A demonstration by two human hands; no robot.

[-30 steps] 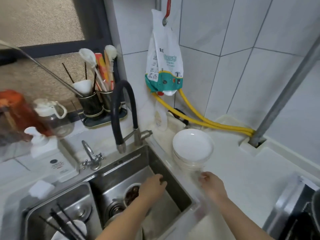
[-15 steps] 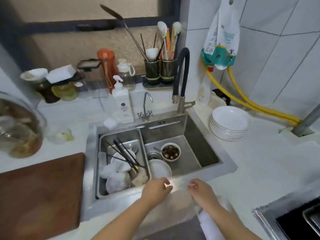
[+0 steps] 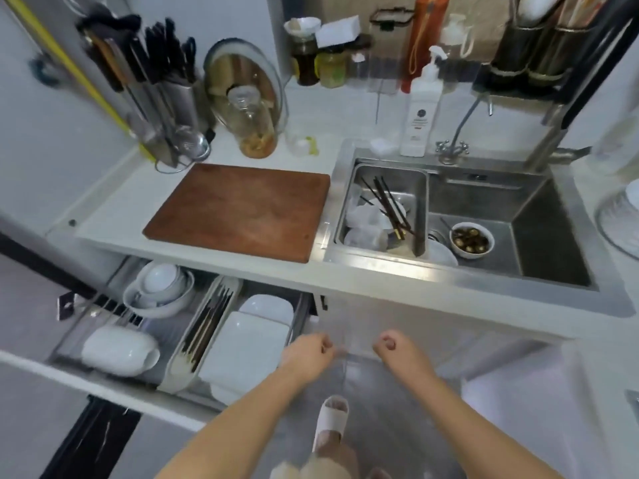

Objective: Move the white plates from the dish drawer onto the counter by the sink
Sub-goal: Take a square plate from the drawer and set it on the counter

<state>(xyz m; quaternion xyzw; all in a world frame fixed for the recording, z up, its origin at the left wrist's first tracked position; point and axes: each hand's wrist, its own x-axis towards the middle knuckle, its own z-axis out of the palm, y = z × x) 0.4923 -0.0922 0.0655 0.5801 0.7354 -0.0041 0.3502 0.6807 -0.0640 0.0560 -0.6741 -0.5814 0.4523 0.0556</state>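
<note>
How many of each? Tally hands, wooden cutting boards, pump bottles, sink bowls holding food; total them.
Bare hands: 2, left hand, right hand
Brown wooden cutting board: 1
White plastic pump bottle: 1
White round bowl of dark food: 1
Total: 5

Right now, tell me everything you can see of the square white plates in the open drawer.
The square white plates are glossy, ceramic-looking, with rounded corners. They lie flat in a stack in the drawer's right section, a second white dish just behind them. A cutlery tray of dark chopsticks runs along their left side. Neither hand touches them; the left hand hovers closed beside their right edge.
</note>
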